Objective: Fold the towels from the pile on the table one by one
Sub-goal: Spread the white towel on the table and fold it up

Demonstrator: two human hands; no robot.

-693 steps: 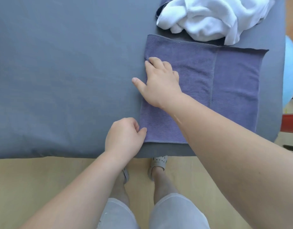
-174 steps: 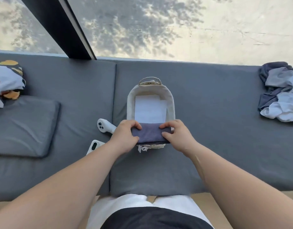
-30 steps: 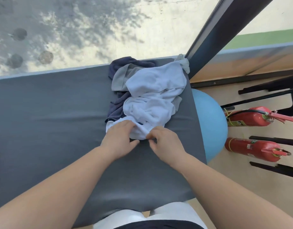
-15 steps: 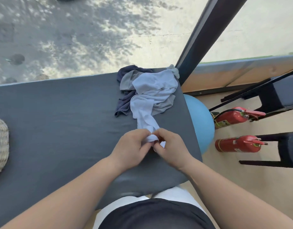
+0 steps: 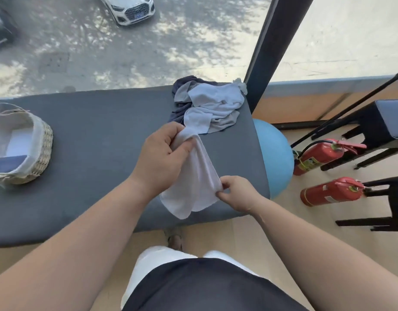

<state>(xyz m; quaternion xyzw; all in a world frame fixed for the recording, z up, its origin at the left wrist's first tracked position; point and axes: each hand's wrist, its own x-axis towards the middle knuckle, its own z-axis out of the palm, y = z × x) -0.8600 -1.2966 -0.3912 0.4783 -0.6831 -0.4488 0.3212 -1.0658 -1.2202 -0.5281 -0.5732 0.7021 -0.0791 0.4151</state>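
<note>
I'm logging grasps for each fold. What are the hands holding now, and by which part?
Both hold one white towel: the left hand grips its bunched upper end, the right hand pinches its lower side edge.

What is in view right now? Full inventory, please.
white towel: one, white, held over the table's near edge
towel pile: one, white, grey and navy, table's far right corner
table: one, grey padded, across the middle
wicker basket: one, tan, pale liner, table's left end
folded towel: one, dark blue, inside the basket
exercise ball: one, blue, beside the table's right end
fire extinguishers: two, red, floor at right
stools: two, black-framed, right edge
car: one, white, outside the window
left hand: one, grips the towel's upper end
right hand: one, pinches its lower edge
</note>
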